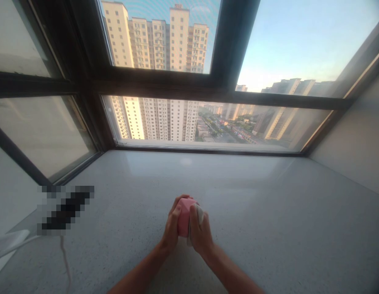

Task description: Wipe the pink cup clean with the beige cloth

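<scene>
Between both hands, a pink object with flat, angled faces [183, 218] is held just above or on the pale sill; I cannot tell which. Its kind is not clear, since fingers cover much of it. My left hand [170, 229] grips its left side, thumb toward the near face and fingers around the far edge. On the other side, my right hand [201, 236] is closed around a whitish cloth [199, 212] and presses it against the pink object. Part of the cloth hangs below the right palm.
The speckled pale sill [269, 212] runs up to a dark-framed window [165, 83]. A blurred-out dark item [68, 210] lies at the left, near a thin cord [64, 257] and a white object [8, 243]. A white wall [357, 134] bounds the right side.
</scene>
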`<act>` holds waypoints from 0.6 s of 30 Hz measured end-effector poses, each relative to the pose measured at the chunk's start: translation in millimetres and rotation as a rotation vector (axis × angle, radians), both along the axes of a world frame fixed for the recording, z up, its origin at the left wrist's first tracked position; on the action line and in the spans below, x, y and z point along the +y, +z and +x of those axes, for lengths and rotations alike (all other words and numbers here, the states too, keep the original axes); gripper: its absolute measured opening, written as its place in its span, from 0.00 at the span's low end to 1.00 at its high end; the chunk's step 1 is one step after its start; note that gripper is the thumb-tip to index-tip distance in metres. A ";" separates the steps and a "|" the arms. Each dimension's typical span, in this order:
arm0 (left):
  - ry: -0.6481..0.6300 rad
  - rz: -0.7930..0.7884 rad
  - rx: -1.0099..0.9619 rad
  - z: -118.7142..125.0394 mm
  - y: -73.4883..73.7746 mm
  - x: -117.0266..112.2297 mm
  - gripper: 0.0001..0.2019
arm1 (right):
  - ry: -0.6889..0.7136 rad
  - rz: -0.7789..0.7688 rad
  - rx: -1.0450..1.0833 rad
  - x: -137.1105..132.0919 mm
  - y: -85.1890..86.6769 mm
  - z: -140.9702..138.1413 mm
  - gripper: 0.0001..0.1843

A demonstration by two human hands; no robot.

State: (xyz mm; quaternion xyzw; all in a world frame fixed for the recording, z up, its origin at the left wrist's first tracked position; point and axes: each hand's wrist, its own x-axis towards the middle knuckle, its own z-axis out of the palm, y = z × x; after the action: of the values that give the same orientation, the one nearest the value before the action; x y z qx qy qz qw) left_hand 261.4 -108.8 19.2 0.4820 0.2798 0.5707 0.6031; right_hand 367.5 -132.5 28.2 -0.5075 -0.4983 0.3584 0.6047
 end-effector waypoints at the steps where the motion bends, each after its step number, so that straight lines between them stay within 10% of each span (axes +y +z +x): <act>1: -0.031 -0.049 -0.028 1.0 0.5 0.2 0.24 | 0.040 0.016 -0.043 -0.2 -2.6 0.7 0.33; 6: 0.007 0.008 0.058 -2.0 -4.8 -1.6 0.27 | -0.017 -0.081 0.099 2.1 7.0 4.6 0.33; 12: 0.047 0.580 0.290 -11.3 -9.8 0.9 0.37 | -0.062 -0.213 0.413 4.9 21.0 6.2 0.35; 18: 0.004 0.121 0.142 -5.4 -8.9 -2.1 0.26 | 0.000 -0.078 0.099 -0.8 7.7 3.1 0.38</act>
State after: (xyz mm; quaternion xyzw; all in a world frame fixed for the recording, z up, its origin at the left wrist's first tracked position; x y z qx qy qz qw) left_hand 256.0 -110.9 10.3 0.5562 0.2880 0.5520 0.5505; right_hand 370.6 -133.2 35.9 -0.5123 -0.4533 0.4021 0.6085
